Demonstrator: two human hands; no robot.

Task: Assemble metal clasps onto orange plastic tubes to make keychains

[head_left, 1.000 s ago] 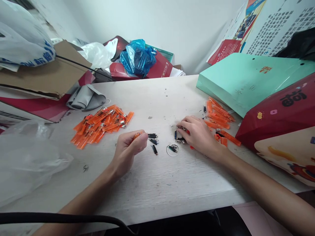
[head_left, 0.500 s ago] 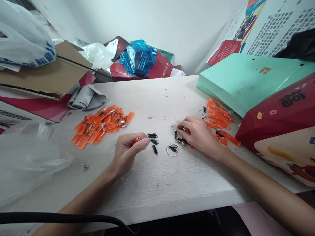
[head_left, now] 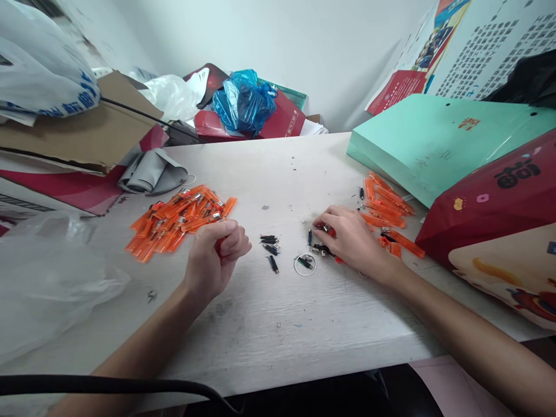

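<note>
Orange, see-through plastic: a reddish-orange piece (head_left: 223, 245) shows in the hollow of the left hand (head_left: 215, 252), whose fingers are curled into a fist around it; most of the piece is hidden. Fist sits above the table (head_left: 260, 330), just beside the near right edge of a heap of orange cases (head_left: 176, 226), many with bright metal ends, lying crosswise over one another.

Right hand (head_left: 350, 240): palm down, thumb and fingers bent over a red-orange bit (head_left: 332, 233) and small metal parts. Cannot tell whether the fingertips pinch anything.

Between the hands, small dark parts (head_left: 271, 249) lie loose, nearer the left. A white ring (head_left: 295, 265) lies flat around another few; a blue cylinder (head_left: 310, 237) stands out just beside the right thumb.

Beyond the right hand, a second, smaller orange pile (head_left: 382, 202), close to a mint-green bag (head_left: 408, 139). A red printed bag (head_left: 486, 191) leans alongside.

Far edge: knotted blue plastic bag (head_left: 245, 104). Left side: brown cardboard (head_left: 82, 130), a rolled grey sheet (head_left: 147, 174), clear plastic (head_left: 52, 284). Black cable (head_left: 130, 383) crosses the lower left corner.
</note>
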